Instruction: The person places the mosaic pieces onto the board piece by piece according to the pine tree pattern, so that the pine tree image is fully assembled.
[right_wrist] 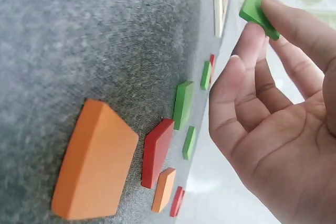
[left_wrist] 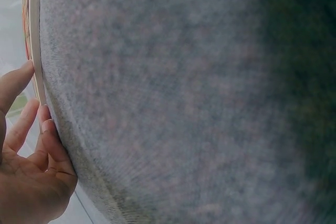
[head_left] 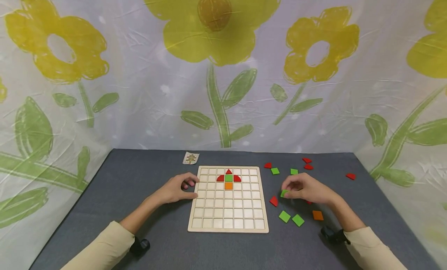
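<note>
A wooden grid board [head_left: 228,230] lies on the dark tabletop. In its upper middle cells are a red triangle [head_left: 228,172], a green square [head_left: 228,178] with a red quarter-round piece on either side, and an orange square [head_left: 228,186]. My left hand [head_left: 177,188] touches the board's left edge, thumb and forefinger apart; the left wrist view shows the fingertips of that hand [left_wrist: 37,177] against the board's side [left_wrist: 35,30]. To the right of the board, my right hand [head_left: 309,188] pinches a green square piece [right_wrist: 257,13] between thumb and fingers, raised above the table in the right wrist view.
Loose green squares [head_left: 284,216] and red pieces [head_left: 274,201] lie right of the board, with an orange piece [head_left: 317,215] near my right wrist. One red piece [head_left: 350,176] is farther right. A small patterned card [head_left: 191,158] lies behind the board's left corner.
</note>
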`<state>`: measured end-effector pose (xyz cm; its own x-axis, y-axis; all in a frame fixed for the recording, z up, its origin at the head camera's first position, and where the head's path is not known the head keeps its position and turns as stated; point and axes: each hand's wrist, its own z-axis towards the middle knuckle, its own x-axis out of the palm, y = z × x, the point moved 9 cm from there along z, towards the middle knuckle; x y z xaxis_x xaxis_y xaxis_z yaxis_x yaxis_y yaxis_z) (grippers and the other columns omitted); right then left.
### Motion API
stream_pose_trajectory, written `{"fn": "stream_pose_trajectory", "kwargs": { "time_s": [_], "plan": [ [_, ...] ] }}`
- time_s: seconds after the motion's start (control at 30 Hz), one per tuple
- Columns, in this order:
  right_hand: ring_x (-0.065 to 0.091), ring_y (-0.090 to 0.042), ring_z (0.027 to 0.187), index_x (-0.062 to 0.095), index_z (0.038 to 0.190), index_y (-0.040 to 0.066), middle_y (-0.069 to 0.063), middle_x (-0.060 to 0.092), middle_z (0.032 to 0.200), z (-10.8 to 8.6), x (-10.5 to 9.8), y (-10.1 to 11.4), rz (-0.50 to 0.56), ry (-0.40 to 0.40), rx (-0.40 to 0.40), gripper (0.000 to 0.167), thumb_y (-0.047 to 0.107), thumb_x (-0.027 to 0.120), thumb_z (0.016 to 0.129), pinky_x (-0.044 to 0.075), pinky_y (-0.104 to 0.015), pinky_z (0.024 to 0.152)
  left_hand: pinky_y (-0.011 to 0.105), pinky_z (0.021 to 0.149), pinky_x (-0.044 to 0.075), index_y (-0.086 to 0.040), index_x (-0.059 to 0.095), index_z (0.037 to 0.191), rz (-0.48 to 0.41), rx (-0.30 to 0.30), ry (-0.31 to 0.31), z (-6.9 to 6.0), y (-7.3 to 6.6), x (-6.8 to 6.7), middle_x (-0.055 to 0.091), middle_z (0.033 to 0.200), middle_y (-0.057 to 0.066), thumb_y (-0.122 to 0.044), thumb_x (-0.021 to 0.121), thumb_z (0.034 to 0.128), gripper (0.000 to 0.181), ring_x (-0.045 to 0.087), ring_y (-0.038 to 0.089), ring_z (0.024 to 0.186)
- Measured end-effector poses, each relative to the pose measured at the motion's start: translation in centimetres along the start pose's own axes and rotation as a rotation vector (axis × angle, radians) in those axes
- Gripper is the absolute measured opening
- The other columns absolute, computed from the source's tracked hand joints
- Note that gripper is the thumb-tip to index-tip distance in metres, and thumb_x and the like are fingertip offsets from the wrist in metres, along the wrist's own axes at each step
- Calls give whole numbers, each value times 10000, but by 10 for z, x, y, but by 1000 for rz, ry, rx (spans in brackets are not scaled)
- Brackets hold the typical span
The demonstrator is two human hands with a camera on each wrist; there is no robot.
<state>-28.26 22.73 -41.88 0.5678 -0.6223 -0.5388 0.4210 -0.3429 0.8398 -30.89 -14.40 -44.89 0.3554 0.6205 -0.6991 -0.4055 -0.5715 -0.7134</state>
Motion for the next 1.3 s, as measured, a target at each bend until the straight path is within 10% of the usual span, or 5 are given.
{"fn": "stream_pose_trajectory", "kwargs": {
  "time_s": [0.33,0.77,1.3],
  "plan": [
    [620,-436,928,694,1150,25,-138,662,1047,5,-10,-7,27,-66,103,157,76,653,1007,539,-419,794,456,853,469,-44,640,1242,5,-7,-5,2,4,0,605,1058,42,-200,830,881,437,574,228,931],
    [708,-336,906,679,1132,-8,-151,687,993,22,-6,-6,59,-130,127,171,63,693,977,564,-437,763,455,850,473,-40,642,1234,8,-5,-12,0,2,1,609,1046,49,-192,835,873,437,580,237,927],
    [650,-466,860,662,1131,-50,-198,676,944,59,16,8,97,-61,44,179,-8,691,960,544,-522,774,445,839,470,-40,643,1227,12,-13,-11,2,0,-1,606,1038,47,-188,842,865,439,572,230,914]
  ]
}}
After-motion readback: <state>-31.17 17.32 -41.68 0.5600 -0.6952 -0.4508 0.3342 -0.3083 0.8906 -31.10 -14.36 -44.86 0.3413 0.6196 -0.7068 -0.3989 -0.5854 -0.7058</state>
